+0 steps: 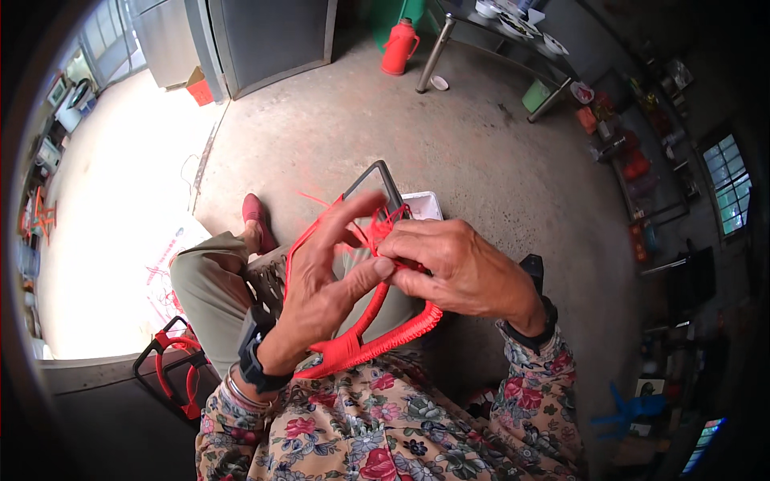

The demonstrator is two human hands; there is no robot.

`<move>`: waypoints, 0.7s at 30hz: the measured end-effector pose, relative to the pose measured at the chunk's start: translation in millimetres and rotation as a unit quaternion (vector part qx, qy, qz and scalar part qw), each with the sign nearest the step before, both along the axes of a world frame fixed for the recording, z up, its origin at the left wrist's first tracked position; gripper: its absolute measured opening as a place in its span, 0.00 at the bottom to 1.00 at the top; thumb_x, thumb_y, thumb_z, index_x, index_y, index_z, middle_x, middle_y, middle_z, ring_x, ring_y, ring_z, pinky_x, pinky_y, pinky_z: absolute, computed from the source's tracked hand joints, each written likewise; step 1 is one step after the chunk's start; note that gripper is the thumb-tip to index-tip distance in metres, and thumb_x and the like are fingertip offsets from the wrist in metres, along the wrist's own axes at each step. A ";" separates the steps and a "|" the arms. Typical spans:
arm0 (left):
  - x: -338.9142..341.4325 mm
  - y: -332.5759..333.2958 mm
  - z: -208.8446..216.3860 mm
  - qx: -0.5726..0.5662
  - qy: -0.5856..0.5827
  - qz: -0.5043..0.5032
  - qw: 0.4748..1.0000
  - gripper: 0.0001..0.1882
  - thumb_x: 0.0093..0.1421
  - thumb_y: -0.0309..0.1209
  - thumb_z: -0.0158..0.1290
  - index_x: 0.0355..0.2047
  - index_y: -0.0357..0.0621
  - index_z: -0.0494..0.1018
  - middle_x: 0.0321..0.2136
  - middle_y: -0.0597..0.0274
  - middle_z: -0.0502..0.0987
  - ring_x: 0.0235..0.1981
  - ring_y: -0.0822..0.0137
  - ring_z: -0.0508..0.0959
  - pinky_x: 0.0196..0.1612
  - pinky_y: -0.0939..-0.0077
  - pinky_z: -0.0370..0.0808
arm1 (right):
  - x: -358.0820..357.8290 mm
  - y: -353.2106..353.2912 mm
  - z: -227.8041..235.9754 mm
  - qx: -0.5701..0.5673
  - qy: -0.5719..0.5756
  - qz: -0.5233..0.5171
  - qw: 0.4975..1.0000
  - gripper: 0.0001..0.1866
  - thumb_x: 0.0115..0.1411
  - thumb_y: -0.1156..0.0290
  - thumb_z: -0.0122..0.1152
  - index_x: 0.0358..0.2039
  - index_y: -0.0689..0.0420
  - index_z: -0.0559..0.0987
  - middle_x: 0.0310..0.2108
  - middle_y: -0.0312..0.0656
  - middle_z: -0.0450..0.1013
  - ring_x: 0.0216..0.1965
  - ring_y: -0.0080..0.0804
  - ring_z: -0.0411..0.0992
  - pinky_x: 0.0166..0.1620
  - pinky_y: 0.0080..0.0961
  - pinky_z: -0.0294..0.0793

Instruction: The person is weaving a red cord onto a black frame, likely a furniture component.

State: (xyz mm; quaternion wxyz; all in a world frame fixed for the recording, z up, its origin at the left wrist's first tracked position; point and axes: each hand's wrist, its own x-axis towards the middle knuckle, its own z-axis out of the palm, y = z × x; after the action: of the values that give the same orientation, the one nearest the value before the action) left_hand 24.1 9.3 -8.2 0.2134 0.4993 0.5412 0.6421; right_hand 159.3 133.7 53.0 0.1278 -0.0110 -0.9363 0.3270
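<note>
In front of my lap is a black tubular frame (388, 183) with red cord wound round it and a thick, ribbed red band (401, 330) looping below my hands. My right hand (453, 260) is closed, pinching a tangle of thin red cord strands (385, 228) near the frame's upper part. Beside it, my left hand (321, 276) has its thumb and raised forefinger apart, slightly smeared by motion. The left thumb tip touches the cords by the right fingertips. Its lower fingers are partly hidden.
A similar black frame with red cord (172, 365) lies at my left. Beyond the frame sits a white container (423, 206). Farther off stand a red thermos flask (399, 48) and a table (473, 24) holding dishes. A blue stool (630, 413) is at the right.
</note>
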 end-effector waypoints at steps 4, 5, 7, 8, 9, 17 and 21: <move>0.8 2.2 -2.7 -0.105 -0.303 -0.227 0.920 0.21 0.58 0.32 0.57 0.50 0.37 0.70 0.40 0.63 0.75 0.38 0.74 0.73 0.43 0.80 0.70 | 6.2 -8.4 -3.9 0.016 0.021 -0.060 0.998 0.10 0.48 0.77 0.62 0.32 0.60 0.74 0.26 0.42 0.71 0.31 0.39 0.71 0.41 0.32 0.68; -2.9 3.4 -8.7 -0.120 -0.312 -0.242 0.911 0.18 0.59 0.31 0.56 0.48 0.36 0.71 0.40 0.63 0.75 0.37 0.75 0.73 0.42 0.82 0.70 | 7.7 -9.8 -4.2 -0.005 0.011 -0.095 0.995 0.10 0.47 0.77 0.63 0.32 0.60 0.74 0.26 0.41 0.71 0.31 0.39 0.71 0.42 0.32 0.67; -4.0 4.0 -13.2 -0.131 -0.325 -0.242 0.905 0.16 0.58 0.30 0.57 0.46 0.36 0.73 0.37 0.64 0.76 0.35 0.75 0.73 0.41 0.82 0.70 | 9.1 -7.6 -13.9 0.049 0.027 -0.101 0.993 0.12 0.46 0.77 0.65 0.32 0.59 0.74 0.26 0.38 0.72 0.31 0.38 0.71 0.42 0.30 0.68; -4.2 5.2 -13.6 -0.143 -0.337 -0.245 0.898 0.15 0.58 0.30 0.57 0.43 0.36 0.74 0.34 0.64 0.77 0.34 0.76 0.74 0.40 0.83 0.70 | 10.5 -4.2 -17.4 0.087 0.057 -0.090 0.990 0.12 0.46 0.76 0.66 0.32 0.58 0.75 0.27 0.38 0.72 0.32 0.38 0.71 0.42 0.30 0.68; -5.5 6.8 -13.2 -0.143 -0.337 -0.247 0.897 0.15 0.58 0.30 0.57 0.43 0.36 0.74 0.34 0.64 0.77 0.34 0.76 0.74 0.40 0.83 0.70 | 11.8 -1.2 -18.9 0.125 0.088 -0.079 0.985 0.12 0.46 0.76 0.66 0.33 0.58 0.75 0.27 0.38 0.72 0.32 0.37 0.72 0.42 0.30 0.67; -12.2 5.5 -0.9 -0.186 -0.235 -0.136 0.944 0.10 0.55 0.30 0.59 0.32 0.34 0.77 0.22 0.64 0.77 0.23 0.76 0.73 0.30 0.84 0.70 | 35.1 17.7 -12.1 -0.057 0.088 -0.144 0.984 0.11 0.52 0.75 0.64 0.37 0.62 0.75 0.33 0.41 0.73 0.34 0.25 0.73 0.37 0.21 0.72; 11.8 3.2 -1.4 -0.115 -0.267 -0.077 0.954 0.05 0.56 0.26 0.58 0.30 0.36 0.77 0.21 0.68 0.75 0.25 0.79 0.72 0.32 0.84 0.71 | 64.3 5.3 -39.0 -0.417 0.091 -0.197 0.883 0.07 0.61 0.75 0.55 0.39 0.62 0.71 0.33 0.39 0.72 0.33 0.18 0.70 0.35 0.16 0.71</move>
State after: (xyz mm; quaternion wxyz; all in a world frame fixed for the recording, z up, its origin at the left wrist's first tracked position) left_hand 35.9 12.5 -9.6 0.4550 0.3218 0.4941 0.6673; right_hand 223.6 139.0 14.0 0.2583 -0.2179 -0.6761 0.6547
